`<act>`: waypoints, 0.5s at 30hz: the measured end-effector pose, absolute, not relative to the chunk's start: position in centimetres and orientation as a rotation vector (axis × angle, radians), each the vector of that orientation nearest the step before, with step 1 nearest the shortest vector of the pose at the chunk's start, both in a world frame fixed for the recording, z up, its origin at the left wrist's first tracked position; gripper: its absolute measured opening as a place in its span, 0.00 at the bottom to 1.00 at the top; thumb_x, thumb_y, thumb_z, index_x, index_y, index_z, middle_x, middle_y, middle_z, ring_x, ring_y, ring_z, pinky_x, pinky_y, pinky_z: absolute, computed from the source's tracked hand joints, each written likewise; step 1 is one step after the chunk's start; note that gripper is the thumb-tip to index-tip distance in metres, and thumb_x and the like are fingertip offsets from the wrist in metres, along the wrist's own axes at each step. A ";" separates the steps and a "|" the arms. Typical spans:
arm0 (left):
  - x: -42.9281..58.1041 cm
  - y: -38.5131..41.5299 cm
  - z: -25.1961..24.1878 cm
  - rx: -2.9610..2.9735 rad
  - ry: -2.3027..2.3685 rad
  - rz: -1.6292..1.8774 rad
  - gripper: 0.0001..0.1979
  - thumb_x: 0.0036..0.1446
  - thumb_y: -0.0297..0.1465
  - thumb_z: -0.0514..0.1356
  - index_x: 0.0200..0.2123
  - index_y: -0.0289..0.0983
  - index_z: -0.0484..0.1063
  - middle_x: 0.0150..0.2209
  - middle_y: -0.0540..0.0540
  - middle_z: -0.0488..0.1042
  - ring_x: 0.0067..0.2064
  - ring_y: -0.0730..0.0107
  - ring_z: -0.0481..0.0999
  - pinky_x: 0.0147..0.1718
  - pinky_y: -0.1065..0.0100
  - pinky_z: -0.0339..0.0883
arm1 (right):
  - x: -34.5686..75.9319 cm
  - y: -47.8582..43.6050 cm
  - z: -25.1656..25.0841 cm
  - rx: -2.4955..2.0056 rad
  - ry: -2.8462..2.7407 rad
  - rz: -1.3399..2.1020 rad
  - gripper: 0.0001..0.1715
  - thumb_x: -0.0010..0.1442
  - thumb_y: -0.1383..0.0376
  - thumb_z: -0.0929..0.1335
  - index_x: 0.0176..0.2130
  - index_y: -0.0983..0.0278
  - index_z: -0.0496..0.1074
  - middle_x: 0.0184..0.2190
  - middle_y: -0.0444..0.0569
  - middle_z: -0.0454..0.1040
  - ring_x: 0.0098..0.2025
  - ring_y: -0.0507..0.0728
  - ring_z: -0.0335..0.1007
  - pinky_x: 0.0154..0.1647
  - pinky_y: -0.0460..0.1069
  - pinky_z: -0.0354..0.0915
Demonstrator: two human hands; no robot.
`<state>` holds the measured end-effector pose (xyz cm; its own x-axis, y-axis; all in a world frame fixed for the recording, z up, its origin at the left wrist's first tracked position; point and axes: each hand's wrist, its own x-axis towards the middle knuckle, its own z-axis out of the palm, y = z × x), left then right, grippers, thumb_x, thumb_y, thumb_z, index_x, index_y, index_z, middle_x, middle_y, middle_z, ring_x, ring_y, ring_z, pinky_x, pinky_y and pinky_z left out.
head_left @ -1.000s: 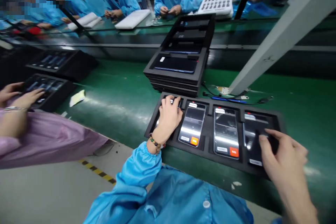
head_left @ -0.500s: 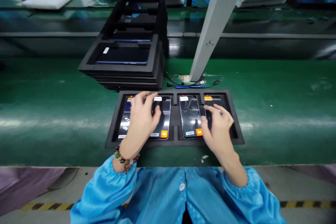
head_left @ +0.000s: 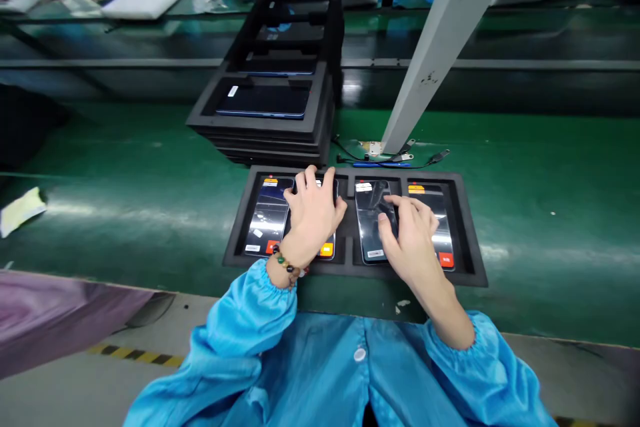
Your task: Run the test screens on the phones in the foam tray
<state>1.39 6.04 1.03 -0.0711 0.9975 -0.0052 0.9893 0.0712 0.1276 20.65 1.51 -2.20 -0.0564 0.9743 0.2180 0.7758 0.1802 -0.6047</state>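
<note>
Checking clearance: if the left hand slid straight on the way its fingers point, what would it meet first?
Probably the far rim of the foam tray, just past the left hand; beyond that, the stack of trays. Depth is hard to judge.

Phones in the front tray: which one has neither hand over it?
The far-left phone. The left hand covers the second, the right hand lies across the third and fourth.

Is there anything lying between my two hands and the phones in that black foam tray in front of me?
Nothing visible does. The left hand rests directly on the second glossy phone in the black foam tray, and the right hand lies on the third phone.
</note>
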 end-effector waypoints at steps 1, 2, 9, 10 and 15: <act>1.4 6.1 0.9 2.074 2.225 0.142 0.33 0.67 0.33 0.61 0.74 0.41 0.67 0.72 0.27 0.65 0.70 0.31 0.66 0.60 0.34 0.73 | 20.6 1.6 -2.2 -1.643 -1.875 0.448 0.19 0.78 0.58 0.63 0.62 0.60 0.72 0.59 0.61 0.81 0.67 0.73 0.66 0.69 0.72 0.57; 1.4 6.2 0.9 2.077 2.216 0.142 0.33 0.67 0.32 0.61 0.74 0.40 0.67 0.72 0.27 0.65 0.70 0.31 0.66 0.60 0.34 0.73 | 20.5 1.7 -2.1 -1.644 -1.867 0.456 0.19 0.78 0.57 0.64 0.62 0.60 0.72 0.59 0.61 0.81 0.67 0.73 0.66 0.69 0.72 0.57; 1.8 6.3 0.2 2.103 2.188 0.076 0.35 0.68 0.29 0.57 0.77 0.40 0.64 0.68 0.29 0.67 0.65 0.35 0.68 0.64 0.31 0.70 | 20.1 1.6 -1.9 -1.662 -1.782 0.544 0.16 0.75 0.55 0.65 0.57 0.58 0.72 0.57 0.58 0.81 0.66 0.71 0.66 0.70 0.70 0.58; 1.8 6.2 0.1 2.114 2.186 0.072 0.35 0.69 0.29 0.56 0.77 0.40 0.63 0.68 0.29 0.67 0.65 0.35 0.68 0.64 0.31 0.69 | 20.1 1.5 -1.9 -1.664 -1.763 0.558 0.16 0.75 0.55 0.66 0.56 0.58 0.72 0.57 0.58 0.81 0.66 0.71 0.67 0.70 0.69 0.58; 1.9 6.1 -0.1 2.159 2.150 0.082 0.33 0.68 0.26 0.55 0.75 0.41 0.65 0.67 0.29 0.67 0.65 0.34 0.69 0.62 0.30 0.70 | 19.7 0.9 -1.8 -1.680 -1.701 0.594 0.14 0.72 0.53 0.67 0.52 0.56 0.71 0.54 0.55 0.81 0.64 0.70 0.68 0.69 0.68 0.59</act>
<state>1.91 6.11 -0.14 0.0056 0.9996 -0.0277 0.9946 -0.0027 0.1040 19.68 0.92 -1.81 0.0482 0.9889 0.1406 0.6861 0.0695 -0.7242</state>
